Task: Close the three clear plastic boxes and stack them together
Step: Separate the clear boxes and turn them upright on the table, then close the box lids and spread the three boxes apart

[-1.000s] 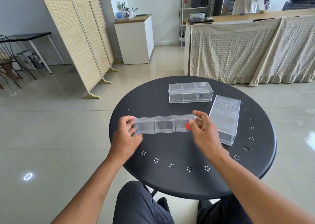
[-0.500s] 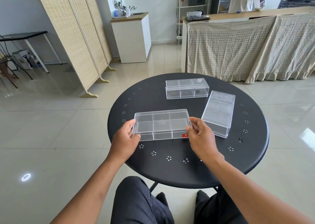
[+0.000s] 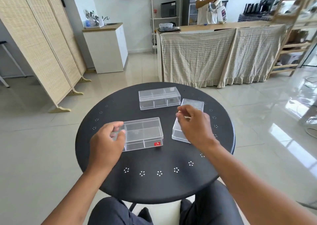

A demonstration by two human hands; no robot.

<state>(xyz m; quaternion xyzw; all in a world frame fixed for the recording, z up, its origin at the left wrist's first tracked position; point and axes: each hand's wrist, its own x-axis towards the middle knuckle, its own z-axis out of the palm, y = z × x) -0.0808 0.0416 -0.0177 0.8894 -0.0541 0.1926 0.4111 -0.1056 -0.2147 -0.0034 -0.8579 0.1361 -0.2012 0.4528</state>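
The near box [image 3: 143,133] now lies flat and shut on the table [image 3: 154,182], low and left of the frame's centre; half a second ago both hands gripped its ends, and a second ago it was held up on edge. The right hand [image 3: 193,124] has let go and moved right, to hover over the right box [image 3: 187,120]. Its fingers are loosely curled and hold nothing I can see. The left hand [image 3: 107,141] is still at the near box's left end, thumb and fingers half closed around that end; whether it presses or merely rests there, I cannot tell.

So I judge the first box done, and the right box next in hand.

The near box's long axis runs left to right, tilted slightly up toward the right, its red sticker [image 3: 157,143] at the lower right corner. The right box runs from lower left to upper right, steeply. The far box [image 3: 159,98], above centre, lies left to right and looks closed.
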